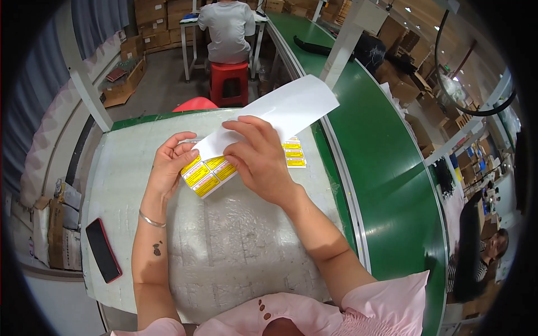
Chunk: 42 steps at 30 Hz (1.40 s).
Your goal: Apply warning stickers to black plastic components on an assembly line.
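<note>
Centrally, over the plastic-wrapped white worktable [235,252], the left hand [171,162] pinches a sheet of yellow rectangular warning labels [208,175] at its upper left corner, while the right hand [259,157] grips the long white backing strip [280,112] that curls up and away from it, covering part of the sheet. More yellow labels [294,152] lie just beyond the right hand, partly hidden by it. A red-cased black phone [103,250] rests near the table's left edge; a green conveyor belt [386,168] runs along the right; a seated person [227,28] on a red plastic stool [228,81] faces away beyond.
</note>
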### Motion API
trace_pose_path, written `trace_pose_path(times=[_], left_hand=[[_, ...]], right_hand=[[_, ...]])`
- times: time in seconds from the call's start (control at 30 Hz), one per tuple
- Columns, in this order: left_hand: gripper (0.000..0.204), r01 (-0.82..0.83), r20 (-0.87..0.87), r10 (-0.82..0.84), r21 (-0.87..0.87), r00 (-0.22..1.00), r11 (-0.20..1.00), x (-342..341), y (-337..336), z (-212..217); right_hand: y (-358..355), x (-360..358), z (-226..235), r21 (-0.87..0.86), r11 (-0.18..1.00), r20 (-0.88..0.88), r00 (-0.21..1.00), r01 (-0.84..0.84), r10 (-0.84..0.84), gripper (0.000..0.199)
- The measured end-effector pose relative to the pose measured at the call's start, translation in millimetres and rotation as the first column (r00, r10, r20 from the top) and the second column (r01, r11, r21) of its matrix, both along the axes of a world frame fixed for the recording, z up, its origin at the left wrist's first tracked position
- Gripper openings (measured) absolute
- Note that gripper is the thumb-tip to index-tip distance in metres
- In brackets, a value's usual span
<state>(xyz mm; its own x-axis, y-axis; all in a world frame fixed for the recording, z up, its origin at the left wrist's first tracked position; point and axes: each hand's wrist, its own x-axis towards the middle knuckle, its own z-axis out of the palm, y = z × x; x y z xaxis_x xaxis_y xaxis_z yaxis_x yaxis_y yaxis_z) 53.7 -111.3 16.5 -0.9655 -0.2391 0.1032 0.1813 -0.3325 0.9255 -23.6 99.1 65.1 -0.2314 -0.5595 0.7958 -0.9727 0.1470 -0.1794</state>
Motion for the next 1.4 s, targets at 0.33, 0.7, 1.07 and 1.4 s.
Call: trace_pose_path(times=[0.33,0.7,1.07,1.4], left_hand=[[0.027,-0.305,-0.107,0.422,-0.846,0.900,0.437,-24,-31,-67],[0.026,-0.311,-0.092,0.313,-0.538,0.945,0.783,-19,-15,-44],[0.035,-0.380,-0.060,0.392,-0.414,0.918,0.827,-19,-24,-40],[0.040,-0.041,-0.146,0.048,0.050,0.988,0.998,-9,-26,-25]], right_hand=[[7,-32,-2,-0.202,0.975,0.241,0.970,0.092,-0.042,0.038],[23,-99,-71,0.126,0.925,0.714,0.615,0.357,-0.335,0.099],[43,-122,-68,0.079,0.891,0.766,0.544,0.447,-0.341,0.089],[31,-103,-60,0.050,0.935,0.887,0.414,0.351,-0.203,0.106]])
